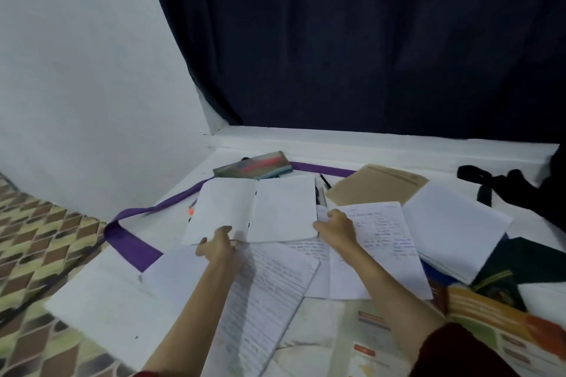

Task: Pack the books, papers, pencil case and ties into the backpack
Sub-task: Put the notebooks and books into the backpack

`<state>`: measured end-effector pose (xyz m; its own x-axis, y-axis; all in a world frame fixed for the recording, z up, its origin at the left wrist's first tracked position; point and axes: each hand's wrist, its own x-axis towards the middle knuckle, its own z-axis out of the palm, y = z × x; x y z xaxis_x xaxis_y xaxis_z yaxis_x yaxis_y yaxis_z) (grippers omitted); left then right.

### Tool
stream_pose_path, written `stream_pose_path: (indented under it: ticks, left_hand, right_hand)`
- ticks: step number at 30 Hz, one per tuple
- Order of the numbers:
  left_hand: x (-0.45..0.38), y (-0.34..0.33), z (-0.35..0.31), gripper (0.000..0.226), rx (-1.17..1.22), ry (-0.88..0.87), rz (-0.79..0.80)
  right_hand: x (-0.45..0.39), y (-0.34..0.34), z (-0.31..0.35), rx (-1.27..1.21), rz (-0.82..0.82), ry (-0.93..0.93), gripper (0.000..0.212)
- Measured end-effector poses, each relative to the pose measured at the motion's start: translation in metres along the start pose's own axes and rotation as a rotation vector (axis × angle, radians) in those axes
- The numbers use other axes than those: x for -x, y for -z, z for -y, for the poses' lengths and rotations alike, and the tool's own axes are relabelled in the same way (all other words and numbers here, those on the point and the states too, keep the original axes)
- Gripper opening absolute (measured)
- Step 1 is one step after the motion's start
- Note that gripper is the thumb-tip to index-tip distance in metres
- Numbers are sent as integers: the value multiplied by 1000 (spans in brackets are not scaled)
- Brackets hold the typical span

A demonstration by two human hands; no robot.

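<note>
An open notebook (255,211) is lying with blank pages up in the middle of a white surface, and both hands are meeting it at its near edge. The left hand (218,246) is gripping the near left corner, its grip pinching the page edge between thumb and fingers. The right hand (335,228) is curling at the notebook's right edge — whether that grip is closing on the cover or only resting against it, I cannot tell. Just beyond the notebook a pencil case (255,166) is lying by the wall, and a purple tie (134,242) is trailing from behind it round to the notebook's left. Handwritten papers (386,242) are spreading out to the right of the notebook and under its near side. Further right of the notebook a brown book (376,185) is resting, touching a white stack (453,229), and beyond those — at the far right edge — the black backpack (520,190) is slumping.
</note>
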<state>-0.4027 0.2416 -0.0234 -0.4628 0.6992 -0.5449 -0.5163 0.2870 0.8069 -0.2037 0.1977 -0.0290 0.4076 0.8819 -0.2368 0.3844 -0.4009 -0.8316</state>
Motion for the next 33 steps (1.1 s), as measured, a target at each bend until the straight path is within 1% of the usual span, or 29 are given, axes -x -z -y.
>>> stream_pose_path:
  ticks: [1, 2, 3, 4, 5, 6, 7, 8, 9, 10, 12, 13, 15, 16, 18, 19, 21, 22, 23, 25, 26, 27, 28, 30, 31, 32, 33]
  left_hand:
    - [-4, -1, -4, 39, 118, 84, 25]
    - [-8, -2, -5, 34, 168, 155, 59]
    - [-12, -3, -5, 31, 144, 168, 112]
    - [-13, -3, -3, 33, 48, 122, 187]
    - [-15, -5, -1, 37, -124, -5, 272]
    - [-18, -6, 2, 42, -306, -160, 362]
    - [-19, -6, 6, 44, -470, -310, 448]
    - [-20, -6, 8, 46, -610, -397, 524]
    - [-22, -5, 9, 47, -726, -443, 566]
    - [-26, -6, 9, 47, -821, -470, 568]
    - [-31, -8, 9, 42, -932, -496, 550]
    - [-34, -10, 9, 36, -954, -501, 552]
    - [-36, -17, 9, 28, -976, -489, 558]
    - [-37, -20, 9, 34, -975, -462, 544]
    - [-40, -27, 7, 53, -901, -317, 494]
    - [-41, -31, 4, 57, -794, -202, 522]
    - [-38, -35, 1, 53, -577, 12, 672]
    - [-33, -36, -2, 49, -554, 46, 730]
    - [-26, -37, -5, 45, -581, 32, 774]
    - [-9, -39, -13, 38, -626, -58, 845]
    - [1, -41, -19, 34, -647, -120, 870]
    - [11, -44, -25, 29, -683, -200, 889]
    - [23, -48, -33, 24, -740, -297, 902]
    - [50, -57, -47, 17, -889, -525, 980]
    - [65, -63, -52, 16, -960, -639, 1044]
    - [81, -69, -57, 15, -1029, -749, 1101]
    - [97, -75, -59, 15, -1093, -861, 1150]
  right_hand:
    - [-3, -2, 1, -43, -13, -24, 46]
    - [-5, -3, 4, -81, -14, -37, 47]
    - [-8, -5, 4, -112, -1, -61, 48]
    - [-11, -6, 4, -134, 9, -82, 49]
    - [-16, -8, 4, -151, 17, -115, 47]
    - [-17, -9, 4, -173, 13, -137, 40]
    - [-20, -10, 5, -195, 3, -156, 25]
    - [-21, -9, 6, -223, -4, -169, 8]
    - [-22, -8, 7, -256, -8, -179, 9]
    - [-24, -7, 7, -285, -3, -187, 19]
    - [-25, -4, 9, -310, 11, -193, 34]
    - [-25, -4, 9, -313, 19, -199, 36]
    - [-25, -5, 8, -301, 37, -191, 32]
    - [-26, -6, 6, -298, 41, -177, 27]
    - [-25, -7, 5, -303, 46, -147, 18]
    - [-24, -8, 4, -296, 46, -134, 18]
    - [-23, -9, 2, -274, 53, -122, 16]
    - [-22, -8, 1, -276, 58, -114, 15]
    - [-21, -5, 1, -276, 70, -113, 15]
    - [-16, 6, 1, -293, 99, -109, 13]
    - [-14, 14, 2, -340, 81, -89, 11]
    - [-10, 24, 5, -414, 24, -53, 19]
    - [-6, 37, 9, -501, -56, -4, 33]
    - [8, 72, 20, -627, -245, 161, 57]
    - [15, 91, 23, -595, -328, 249, 66]
    - [23, 112, 26, -472, -420, 331, 77]
    - [30, 132, 24, -288, -506, 386, 86]
